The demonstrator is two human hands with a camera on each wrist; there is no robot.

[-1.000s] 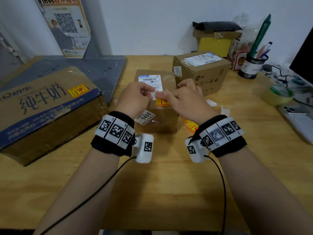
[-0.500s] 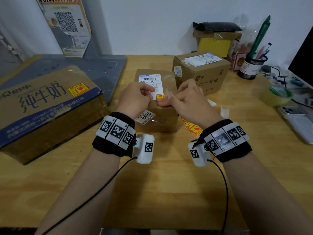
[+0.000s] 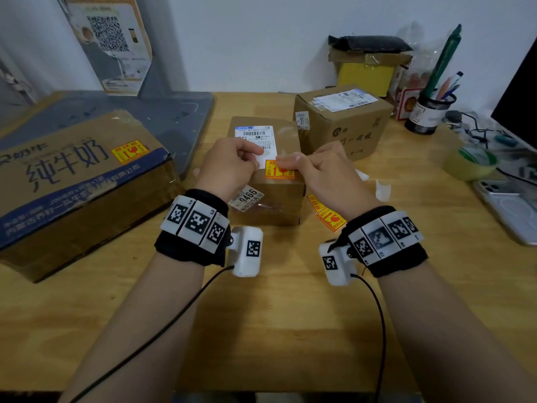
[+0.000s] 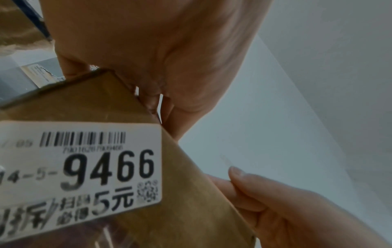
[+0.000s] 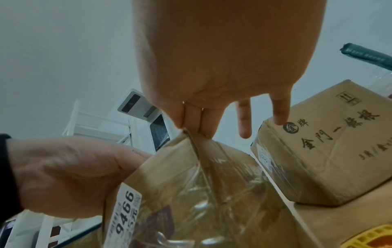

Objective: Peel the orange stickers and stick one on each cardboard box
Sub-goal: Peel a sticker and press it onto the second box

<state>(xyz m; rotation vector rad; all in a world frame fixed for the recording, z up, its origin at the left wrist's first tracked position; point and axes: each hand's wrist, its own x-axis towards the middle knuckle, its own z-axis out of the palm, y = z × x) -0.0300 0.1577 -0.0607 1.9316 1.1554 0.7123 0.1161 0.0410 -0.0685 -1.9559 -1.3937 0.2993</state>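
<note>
A small cardboard box (image 3: 270, 199) (image 5: 191, 184) with a "9466" label (image 4: 84, 167) stands mid-table. An orange sticker (image 3: 279, 172) lies on its top near the front edge. My right hand (image 3: 283, 162) presses the sticker's far edge with straight fingers (image 5: 199, 120). Over the box's left top, my left hand (image 3: 257, 158) pinches a small white backing slip. The big milk box (image 3: 72, 181) at left carries an orange sticker (image 3: 130, 152). I see no orange sticker on the third box (image 3: 343, 126) (image 5: 328, 151) behind at right. More orange stickers (image 3: 325, 212) lie on the table.
White backing scraps (image 3: 382, 190) lie right of the small box. A pen holder (image 3: 424, 112), tape roll (image 3: 470, 164), phone (image 3: 511, 207) and monitor (image 3: 520, 112) crowd the right side. A yellow box (image 3: 366, 74) stands at the back, with a grey board (image 3: 162, 117) at the back left.
The orange sticker, held between both hands above the small box a second ago, now lies on its top. My right fingers have come down onto it.
</note>
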